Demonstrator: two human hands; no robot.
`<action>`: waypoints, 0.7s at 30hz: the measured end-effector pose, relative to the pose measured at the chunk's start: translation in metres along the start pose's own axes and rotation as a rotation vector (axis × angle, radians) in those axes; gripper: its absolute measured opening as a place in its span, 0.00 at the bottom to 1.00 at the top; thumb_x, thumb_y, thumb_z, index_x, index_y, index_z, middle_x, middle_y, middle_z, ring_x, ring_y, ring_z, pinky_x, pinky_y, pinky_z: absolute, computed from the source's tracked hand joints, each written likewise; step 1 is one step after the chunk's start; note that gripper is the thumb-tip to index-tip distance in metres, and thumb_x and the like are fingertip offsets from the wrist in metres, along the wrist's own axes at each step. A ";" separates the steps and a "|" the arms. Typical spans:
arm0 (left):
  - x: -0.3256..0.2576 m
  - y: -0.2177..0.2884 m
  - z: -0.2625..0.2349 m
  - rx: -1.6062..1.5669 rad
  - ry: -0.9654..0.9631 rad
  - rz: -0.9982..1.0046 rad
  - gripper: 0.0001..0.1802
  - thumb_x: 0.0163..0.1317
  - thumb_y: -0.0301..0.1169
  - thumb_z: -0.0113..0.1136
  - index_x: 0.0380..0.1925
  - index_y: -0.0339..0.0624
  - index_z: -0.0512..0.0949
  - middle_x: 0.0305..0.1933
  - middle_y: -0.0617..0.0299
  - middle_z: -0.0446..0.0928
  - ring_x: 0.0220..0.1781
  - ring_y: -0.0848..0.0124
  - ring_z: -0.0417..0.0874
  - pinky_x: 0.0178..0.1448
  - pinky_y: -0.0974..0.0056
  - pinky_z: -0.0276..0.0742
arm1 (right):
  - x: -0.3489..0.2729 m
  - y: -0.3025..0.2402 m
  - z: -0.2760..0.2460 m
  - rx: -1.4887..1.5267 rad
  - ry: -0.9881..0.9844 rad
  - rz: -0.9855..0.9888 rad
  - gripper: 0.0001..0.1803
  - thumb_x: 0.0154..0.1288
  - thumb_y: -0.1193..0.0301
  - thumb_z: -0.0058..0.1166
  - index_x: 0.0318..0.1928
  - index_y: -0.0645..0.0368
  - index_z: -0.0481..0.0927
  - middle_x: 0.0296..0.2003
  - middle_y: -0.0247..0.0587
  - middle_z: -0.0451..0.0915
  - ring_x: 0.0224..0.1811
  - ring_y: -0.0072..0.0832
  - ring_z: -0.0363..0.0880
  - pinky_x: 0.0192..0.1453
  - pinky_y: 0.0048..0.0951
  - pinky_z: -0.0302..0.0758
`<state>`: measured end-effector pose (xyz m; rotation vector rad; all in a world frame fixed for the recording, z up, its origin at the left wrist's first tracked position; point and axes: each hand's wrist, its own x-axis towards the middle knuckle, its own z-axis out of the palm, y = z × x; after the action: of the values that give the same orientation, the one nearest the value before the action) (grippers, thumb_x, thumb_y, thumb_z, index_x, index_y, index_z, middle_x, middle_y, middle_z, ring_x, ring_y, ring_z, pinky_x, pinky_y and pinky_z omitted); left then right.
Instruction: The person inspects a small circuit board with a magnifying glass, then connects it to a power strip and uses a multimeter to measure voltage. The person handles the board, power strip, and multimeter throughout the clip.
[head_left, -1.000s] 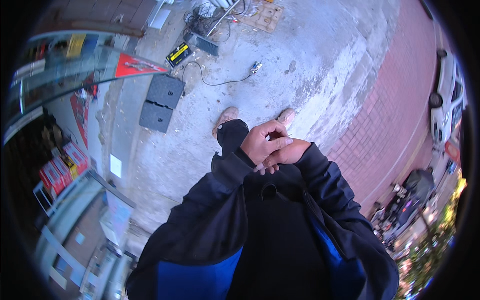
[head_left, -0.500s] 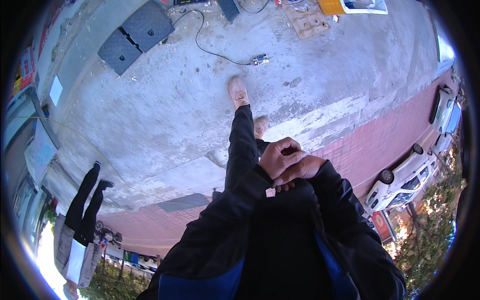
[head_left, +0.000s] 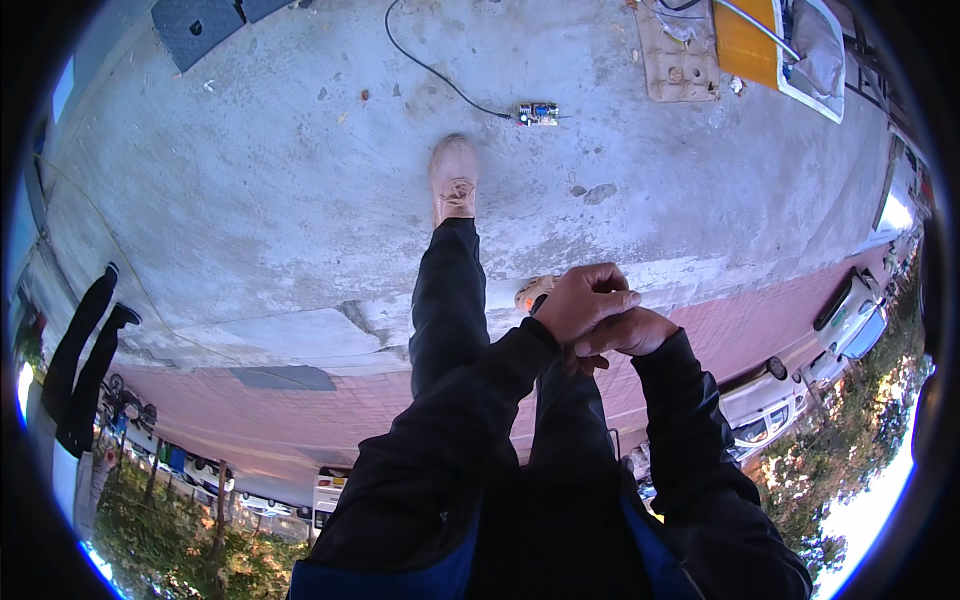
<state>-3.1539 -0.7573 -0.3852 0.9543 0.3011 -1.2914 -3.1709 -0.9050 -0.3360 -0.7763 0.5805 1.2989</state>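
Note:
My left hand (head_left: 582, 303) and my right hand (head_left: 640, 333) are together in front of my body, the left one overlapping the right. The left thumb and forefinger are pressed together in a pinch near the right hand's knuckles. Curled inward beneath it, the right hand's fingers are partly hidden by the left. Both hands are closed, and I cannot make out anything between their fingers. Black sleeves cover my wrists. On the floor ahead lies a small circuit board (head_left: 538, 114) with blue parts, joined to a thin black cable (head_left: 440, 76).
One tan shoe (head_left: 455, 182) is forward on the grey concrete floor. A stained brown flat piece (head_left: 680, 60) and a yellow-and-white container (head_left: 750, 40) stand at the far right. Dark mats (head_left: 198, 30) lie far left. Another person's legs (head_left: 85, 350) and parked cars (head_left: 765, 405) are farther off.
The view has shifted forward, bringing the circuit board nearer, and my legs have moved in a step. My hands stay together, slightly farther right in the picture.

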 end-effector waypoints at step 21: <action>0.093 -0.091 0.088 0.027 0.144 0.102 0.18 0.65 0.37 0.68 0.23 0.34 0.79 0.18 0.63 0.75 0.24 0.78 0.71 0.29 0.66 0.69 | -0.044 0.112 -0.108 0.241 0.015 -0.249 0.09 0.62 0.73 0.68 0.31 0.69 0.84 0.25 0.51 0.87 0.18 0.30 0.81 0.19 0.23 0.73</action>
<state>-3.2350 -0.8826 -0.4333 1.0750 0.3430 -1.1387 -3.2838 -1.0071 -0.3901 -0.6365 0.6183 0.9753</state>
